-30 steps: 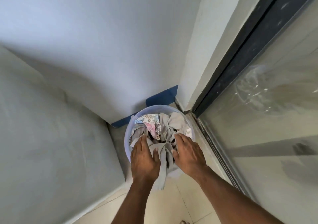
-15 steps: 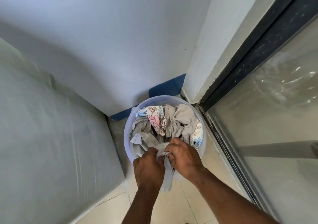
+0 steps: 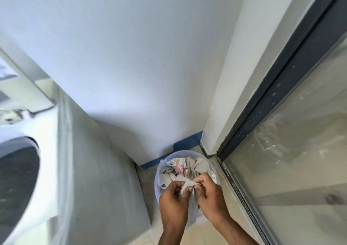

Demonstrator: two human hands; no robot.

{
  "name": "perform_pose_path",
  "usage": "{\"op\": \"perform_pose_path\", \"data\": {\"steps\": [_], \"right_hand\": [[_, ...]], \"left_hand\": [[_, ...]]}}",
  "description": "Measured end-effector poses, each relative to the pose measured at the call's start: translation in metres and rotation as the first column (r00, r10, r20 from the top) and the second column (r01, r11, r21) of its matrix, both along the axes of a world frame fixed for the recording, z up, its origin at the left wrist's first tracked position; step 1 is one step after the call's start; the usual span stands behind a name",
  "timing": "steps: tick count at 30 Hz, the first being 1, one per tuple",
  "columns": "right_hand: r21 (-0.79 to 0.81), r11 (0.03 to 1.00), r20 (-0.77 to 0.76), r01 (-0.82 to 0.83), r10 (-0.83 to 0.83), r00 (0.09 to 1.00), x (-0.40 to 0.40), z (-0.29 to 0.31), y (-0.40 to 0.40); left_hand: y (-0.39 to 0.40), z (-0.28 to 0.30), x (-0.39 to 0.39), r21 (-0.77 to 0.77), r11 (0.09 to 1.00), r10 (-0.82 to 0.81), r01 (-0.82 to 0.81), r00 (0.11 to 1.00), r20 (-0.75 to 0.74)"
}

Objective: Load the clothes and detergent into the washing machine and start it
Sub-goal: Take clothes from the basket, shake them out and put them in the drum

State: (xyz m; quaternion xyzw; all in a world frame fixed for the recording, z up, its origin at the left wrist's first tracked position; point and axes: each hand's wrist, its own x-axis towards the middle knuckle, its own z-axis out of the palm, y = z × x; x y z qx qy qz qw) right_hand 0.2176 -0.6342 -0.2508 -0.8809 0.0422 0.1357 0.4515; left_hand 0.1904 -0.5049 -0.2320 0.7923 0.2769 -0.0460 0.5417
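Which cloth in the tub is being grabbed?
The grey cloth at the tub's near rim; both hands pinch it. The floral cloth lies untouched behind.

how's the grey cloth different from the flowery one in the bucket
The grey cloth is plain and gripped by both hands, left hand and right hand; the flowery cloth is patterned and untouched. The grey one hangs over the bucket rim; the flowery one lies inside. Both are crumpled.

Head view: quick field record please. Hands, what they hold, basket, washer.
left hand: closed on grey garment
right hand: closed on same garment
garment: bunched between both hands, above the basket's near rim
basket: pale plastic, on floor in the corner, holds grey and floral clothes
washing machine: left of the basket, nothing loaded yet as far as visible
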Motion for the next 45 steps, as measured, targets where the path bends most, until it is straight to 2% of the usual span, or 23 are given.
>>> {"op": "perform_pose_path", "data": {"steps": [4,8,16,26,32,36,40,45], "right_hand": [[0.030,0.998,0.019,0.058,-0.058,0.998,-0.006,0.067,0.001],[0.054,0.997,0.091,0.056,-0.060,0.994,-0.008,0.138,0.009],[0.059,0.991,0.258,-0.121,0.102,0.961,-0.009,0.259,0.019],[0.078,0.976,0.442,-0.204,0.149,0.885,-0.001,0.371,0.027],[-0.005,0.968,0.429,-0.249,0.227,0.874,0.004,0.397,0.024],[-0.164,0.939,0.287,-0.302,0.338,0.896,0.002,0.380,0.020],[-0.081,0.951,0.142,-0.298,0.307,0.941,-0.003,0.366,0.022],[-0.014,0.968,0.226,-0.249,0.245,0.943,-0.001,0.377,0.041]], "left_hand": [[-0.001,0.076,-0.001,0.018,0.999,-0.044,0.043,0.998,0.045],[0.008,0.140,-0.005,0.035,0.999,-0.015,0.010,0.991,0.131],[0.036,0.268,-0.007,-0.001,1.000,-0.003,0.003,0.965,0.260],[0.048,0.387,0.007,0.285,0.956,-0.184,0.070,0.900,0.395],[0.045,0.411,0.001,0.227,0.974,-0.104,-0.010,0.868,0.485],[0.050,0.426,0.000,0.164,0.984,-0.045,-0.065,0.806,0.590],[0.057,0.454,0.005,0.078,0.991,0.029,-0.112,0.732,0.680],[0.058,0.481,0.010,0.069,0.994,0.007,-0.088,0.666,0.746]]}}
